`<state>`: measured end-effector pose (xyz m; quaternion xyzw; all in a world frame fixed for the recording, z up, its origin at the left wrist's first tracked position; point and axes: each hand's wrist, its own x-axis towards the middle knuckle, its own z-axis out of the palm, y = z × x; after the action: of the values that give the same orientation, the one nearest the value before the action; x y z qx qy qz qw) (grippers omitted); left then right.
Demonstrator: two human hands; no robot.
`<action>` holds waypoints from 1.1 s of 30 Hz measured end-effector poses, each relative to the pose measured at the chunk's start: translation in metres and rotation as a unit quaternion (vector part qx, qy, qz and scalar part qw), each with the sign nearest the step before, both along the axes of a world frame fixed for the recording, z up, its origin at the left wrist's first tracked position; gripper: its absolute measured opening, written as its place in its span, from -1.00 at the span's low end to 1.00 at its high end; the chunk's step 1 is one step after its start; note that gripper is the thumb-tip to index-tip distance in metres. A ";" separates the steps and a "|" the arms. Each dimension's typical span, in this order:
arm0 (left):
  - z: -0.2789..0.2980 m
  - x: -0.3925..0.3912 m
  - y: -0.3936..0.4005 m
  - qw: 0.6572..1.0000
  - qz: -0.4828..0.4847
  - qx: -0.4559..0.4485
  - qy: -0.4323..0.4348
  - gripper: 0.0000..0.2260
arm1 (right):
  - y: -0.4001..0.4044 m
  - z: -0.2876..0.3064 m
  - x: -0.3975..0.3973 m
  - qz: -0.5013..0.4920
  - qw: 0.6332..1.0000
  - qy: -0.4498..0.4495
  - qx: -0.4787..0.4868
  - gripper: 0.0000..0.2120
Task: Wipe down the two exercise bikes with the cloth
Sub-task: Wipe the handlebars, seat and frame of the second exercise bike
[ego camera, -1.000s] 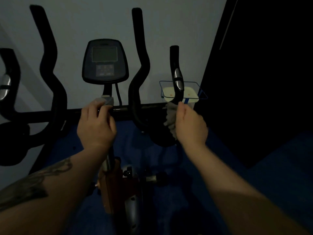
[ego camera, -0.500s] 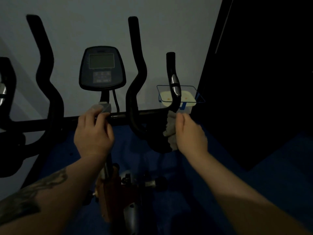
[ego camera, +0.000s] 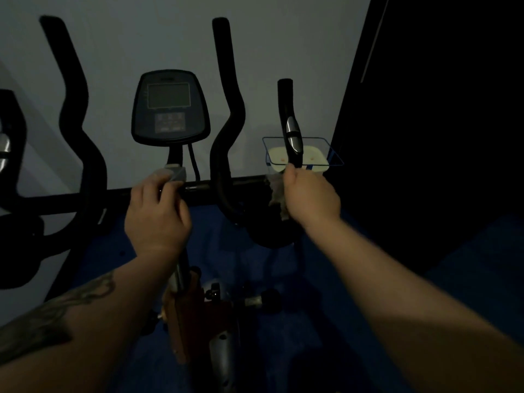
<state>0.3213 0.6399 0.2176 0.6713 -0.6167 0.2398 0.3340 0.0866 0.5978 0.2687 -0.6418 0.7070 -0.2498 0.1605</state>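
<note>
Her right hand is curled round the cloth, pressing it to the lower part of the bike's right handle, while the left hand grips the crossbar by the console post. In this dim light she could easily miss patches, and the loose cloth tail might slip free or snag.

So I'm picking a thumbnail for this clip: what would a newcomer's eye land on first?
Two bare forearms reach up from the bottom edge. The right hand grips a pale cloth round the bike's right handlebar, while the left hand holds the post under the dark console at centre.
</note>
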 end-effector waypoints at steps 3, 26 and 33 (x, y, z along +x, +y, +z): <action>-0.001 0.000 0.000 1.000 0.001 -0.006 0.000 -0.77 | 0.052 -0.016 -0.009 -0.024 0.995 -0.046 -0.080 -0.57; -0.001 0.000 -0.002 1.000 0.005 -0.008 -0.004 -0.78 | 0.036 -0.001 -0.016 0.071 0.991 0.080 -0.082 -0.68; -0.002 0.000 0.000 1.000 0.002 0.003 0.002 -0.75 | 0.054 -0.010 0.014 0.102 0.946 0.141 -0.272 -0.85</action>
<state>0.3210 0.6395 0.2159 0.6740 -0.6152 0.2379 0.3326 0.1006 0.6522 0.2585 -0.7587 0.5581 -0.3218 -0.0966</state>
